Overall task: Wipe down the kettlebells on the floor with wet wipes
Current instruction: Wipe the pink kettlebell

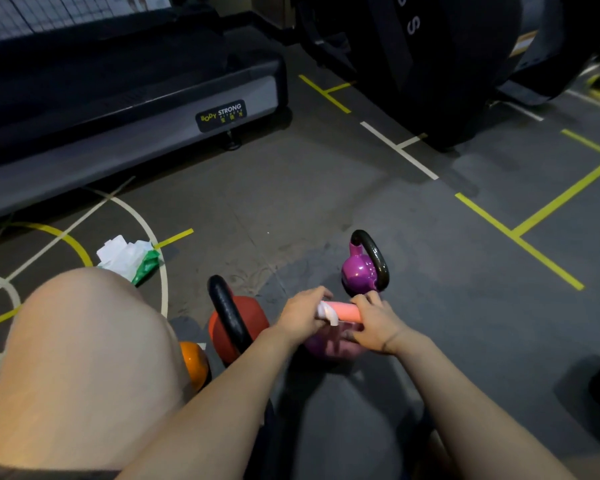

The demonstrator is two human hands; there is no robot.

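A purple kettlebell (329,344) with a pink handle (343,311) stands on the floor in front of me. My left hand (302,313) presses a white wet wipe (326,313) around the handle's left end. My right hand (374,323) grips the handle's right end. Just beyond sits a smaller purple kettlebell (359,271) with a black handle. To the left stand a red kettlebell (243,323) with a black handle and an orange kettlebell (193,362), partly hidden by my knee.
A green wet wipe pack (132,258) with white wipes sticking out lies on the floor at left. A treadmill base (125,123) runs along the back left, and a dark machine (440,64) stands at back right. Yellow and white lines mark the grey floor.
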